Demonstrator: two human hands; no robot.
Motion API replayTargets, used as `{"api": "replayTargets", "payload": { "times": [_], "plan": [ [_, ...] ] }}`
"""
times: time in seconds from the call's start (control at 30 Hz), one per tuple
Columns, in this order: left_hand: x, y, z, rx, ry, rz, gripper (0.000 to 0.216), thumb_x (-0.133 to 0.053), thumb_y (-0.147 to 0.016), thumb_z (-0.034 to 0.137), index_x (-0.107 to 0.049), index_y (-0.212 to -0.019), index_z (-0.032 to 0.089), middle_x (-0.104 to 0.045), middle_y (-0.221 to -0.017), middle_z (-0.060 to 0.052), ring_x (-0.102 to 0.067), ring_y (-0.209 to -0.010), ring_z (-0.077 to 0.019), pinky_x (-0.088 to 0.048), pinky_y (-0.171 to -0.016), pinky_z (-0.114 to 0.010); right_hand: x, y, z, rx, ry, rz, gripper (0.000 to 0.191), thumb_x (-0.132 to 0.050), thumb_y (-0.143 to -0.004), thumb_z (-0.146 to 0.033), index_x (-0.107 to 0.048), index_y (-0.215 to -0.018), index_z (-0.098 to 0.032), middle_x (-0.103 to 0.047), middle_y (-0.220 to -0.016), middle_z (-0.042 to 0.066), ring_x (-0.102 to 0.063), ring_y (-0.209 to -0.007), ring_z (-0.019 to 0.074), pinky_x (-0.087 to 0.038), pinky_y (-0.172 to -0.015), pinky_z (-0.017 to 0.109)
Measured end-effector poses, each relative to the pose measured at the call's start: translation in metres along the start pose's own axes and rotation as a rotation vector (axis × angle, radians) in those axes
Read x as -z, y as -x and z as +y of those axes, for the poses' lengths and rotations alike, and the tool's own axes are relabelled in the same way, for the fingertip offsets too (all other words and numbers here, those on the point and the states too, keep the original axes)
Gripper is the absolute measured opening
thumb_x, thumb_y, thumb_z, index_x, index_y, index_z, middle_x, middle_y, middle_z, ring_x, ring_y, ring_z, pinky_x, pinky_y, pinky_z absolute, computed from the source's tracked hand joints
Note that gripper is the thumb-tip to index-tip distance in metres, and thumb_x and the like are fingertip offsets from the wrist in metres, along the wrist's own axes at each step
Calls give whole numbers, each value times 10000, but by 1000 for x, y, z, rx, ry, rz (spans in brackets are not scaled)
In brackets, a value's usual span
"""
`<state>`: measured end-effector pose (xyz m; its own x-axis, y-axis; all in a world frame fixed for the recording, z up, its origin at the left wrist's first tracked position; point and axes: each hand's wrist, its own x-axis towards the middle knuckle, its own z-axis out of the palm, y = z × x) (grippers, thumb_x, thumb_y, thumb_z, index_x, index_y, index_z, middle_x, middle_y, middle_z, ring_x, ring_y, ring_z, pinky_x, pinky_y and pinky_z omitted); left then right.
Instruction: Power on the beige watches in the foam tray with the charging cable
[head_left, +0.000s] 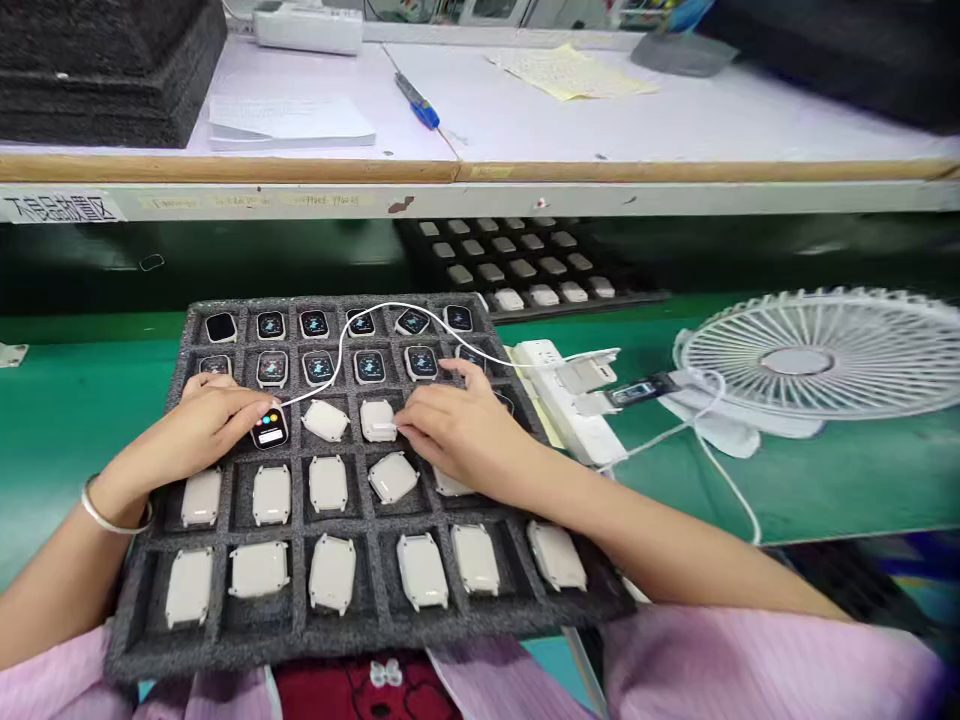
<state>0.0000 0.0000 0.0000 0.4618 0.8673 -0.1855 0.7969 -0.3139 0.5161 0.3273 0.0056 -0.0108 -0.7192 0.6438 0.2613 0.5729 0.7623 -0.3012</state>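
A dark foam tray [150,600] with a grid of pockets lies in front of me. Its two far rows hold smartwatch bodies with lit screens [319,366]; the near rows hold white watch bodies lying face down [332,572]. My left hand [206,425] is closed on a lit watch body [270,428] in the third row, where a white cable [352,330] ends. My right hand [457,425] rests on the tray, its fingertips pinching a white watch body [377,420] in the same row.
A white power strip [559,400] with plugs and a USB dongle lies right of the tray, beside a white fan [817,355]. A second tray of watch bodies [517,265] sits behind. The upper shelf carries papers, a blue pen and black foam stacks.
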Motion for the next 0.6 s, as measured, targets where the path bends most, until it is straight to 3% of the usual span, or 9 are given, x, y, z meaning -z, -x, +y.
{"api": "replayTargets", "payload": {
  "times": [0.17, 0.33, 0.6],
  "plan": [
    [-4, -1, -1, 12, -6, 34, 532, -284, -1011, 580, -664, -859, 240, -704, -912, -6, -537, -922, -233, -239, -1031, -434, 10, -12, 12, -140, 136, -173, 213, -514, -955, -109, -706, -885, -169, -676, -872, 49, -632, -846, 214, -189, -1032, 469],
    [-12, 1, 0, 31, 6, 111, 491, -301, -1009, 527, -706, -968, 254, -693, -876, 3, -513, -878, -222, -236, -1047, -445, 2, -27, 7, -232, 277, -315, 259, -477, -989, -103, -730, -942, -136, -653, -978, 101, -619, -951, 252, -174, -1047, 499],
    [-17, 2, -3, 36, 40, 147, 500, -310, -1001, 531, -700, -890, 238, -710, -924, -3, -546, -924, -223, -209, -1078, -454, -6, -28, 1, -267, 292, -291, 265, -474, -1005, -118, -731, -942, -131, -642, -994, 97, -616, -943, 240, -163, -1070, 484]
  ]
}}
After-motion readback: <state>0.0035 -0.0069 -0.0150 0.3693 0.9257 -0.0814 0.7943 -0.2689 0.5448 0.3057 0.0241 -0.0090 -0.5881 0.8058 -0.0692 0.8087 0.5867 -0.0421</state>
